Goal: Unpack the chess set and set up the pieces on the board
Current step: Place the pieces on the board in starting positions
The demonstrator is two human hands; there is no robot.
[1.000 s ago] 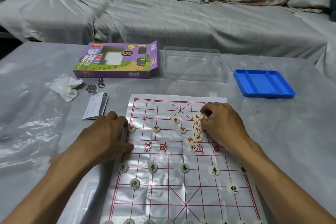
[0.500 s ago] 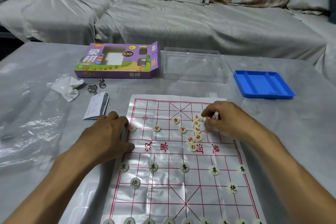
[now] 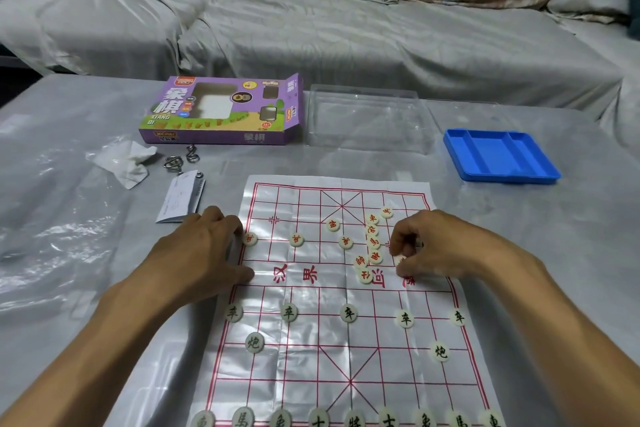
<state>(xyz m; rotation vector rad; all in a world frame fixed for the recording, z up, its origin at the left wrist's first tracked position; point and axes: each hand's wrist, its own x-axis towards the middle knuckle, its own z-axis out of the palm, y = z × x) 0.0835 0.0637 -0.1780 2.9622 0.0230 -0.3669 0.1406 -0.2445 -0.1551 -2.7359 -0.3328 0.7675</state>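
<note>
The thin, creased plastic board sheet printed with red lines [image 3: 332,322] lies flat on the grey covered table [image 3: 554,253]; the left hand [image 3: 204,253] rests on its left edge, fingers relaxed and holding nothing. The right hand [image 3: 426,246] pinches a small round cream disc piece with a red character [image 3: 401,260] near the river line, beside a loose cluster of red-marked discs [image 3: 371,246]. These discs look light, hard and smooth, so they are probably best pinched by the rim, while the flimsy sheet seems likely to slide unless held down.

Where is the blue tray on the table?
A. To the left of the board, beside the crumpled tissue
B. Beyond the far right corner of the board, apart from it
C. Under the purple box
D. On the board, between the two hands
B: the blue tray sits on the table past the board's far right corner, not touching it.
</note>
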